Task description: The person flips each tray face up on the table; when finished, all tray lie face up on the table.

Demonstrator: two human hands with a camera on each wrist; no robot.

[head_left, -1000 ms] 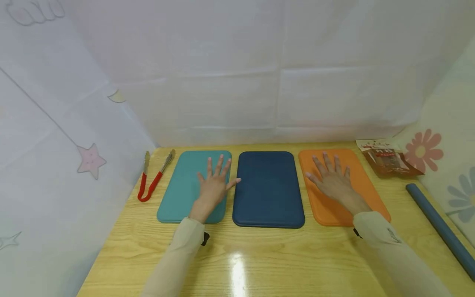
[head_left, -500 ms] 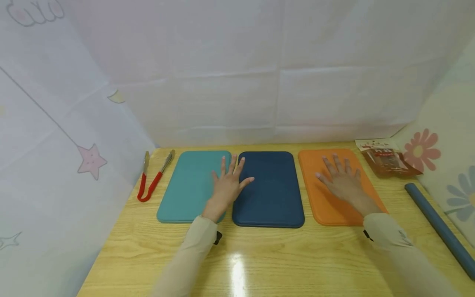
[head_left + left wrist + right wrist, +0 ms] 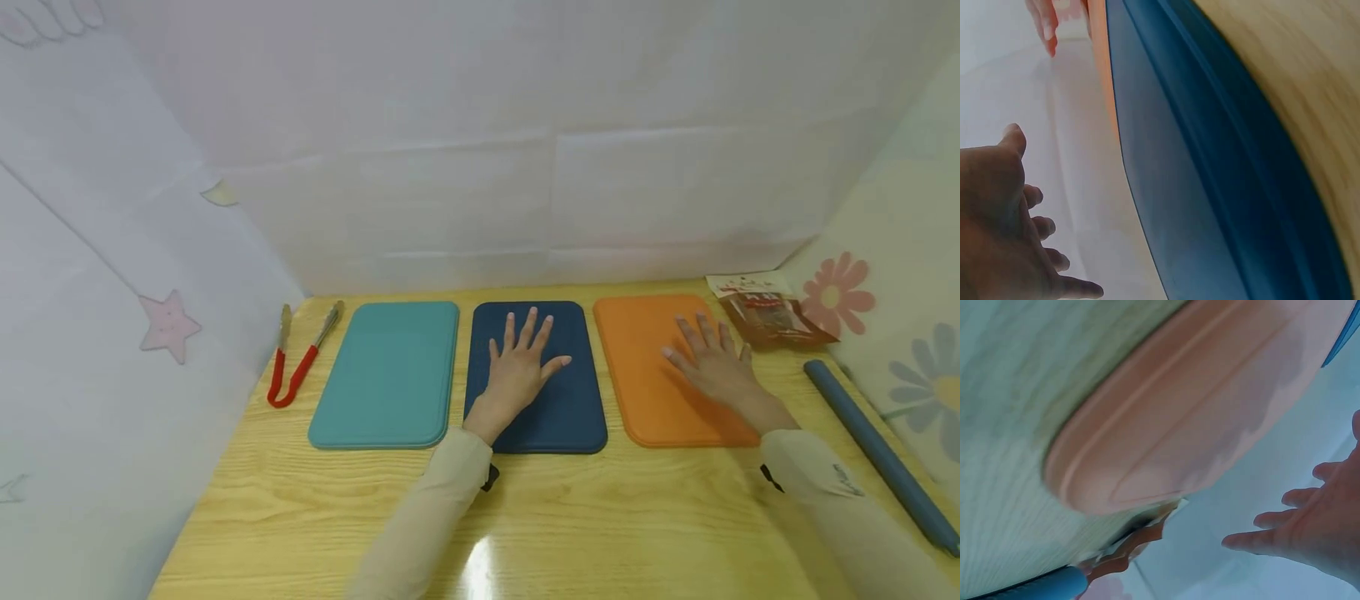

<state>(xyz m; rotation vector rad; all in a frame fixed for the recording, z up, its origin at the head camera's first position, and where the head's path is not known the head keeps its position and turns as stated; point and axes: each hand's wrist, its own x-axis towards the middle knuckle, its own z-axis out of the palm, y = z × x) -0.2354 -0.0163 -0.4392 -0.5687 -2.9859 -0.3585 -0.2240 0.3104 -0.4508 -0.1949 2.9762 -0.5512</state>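
Observation:
My left hand point(image 3: 517, 367) is over the dark blue flat board point(image 3: 577, 417), palm down with its fingers spread. In the left wrist view, a gap shows between the left hand point(image 3: 997, 225) and the blue board point(image 3: 1172, 169). My right hand point(image 3: 716, 371) stretches over the orange board point(image 3: 645, 400), fingers apart and holding nothing. The right wrist view shows the right hand point(image 3: 1316, 519) clear of the orange board point(image 3: 1166, 431), whose raised rounded edge is visible. To the left lies a teal board point(image 3: 386, 375) of similar shape.
Red-handled metal tongs point(image 3: 302, 372) lie spread at the far left. A brown food packet point(image 3: 772, 315) sits at the back right, with a long grey-blue rod point(image 3: 877, 450) nearer along the right edge. White printed sheets point(image 3: 450, 167) surround the wooden table point(image 3: 570, 517).
My left hand has moved right, from over the teal board to over the blue one. My right hand has drifted a little right over the orange board. The boards stay in place.

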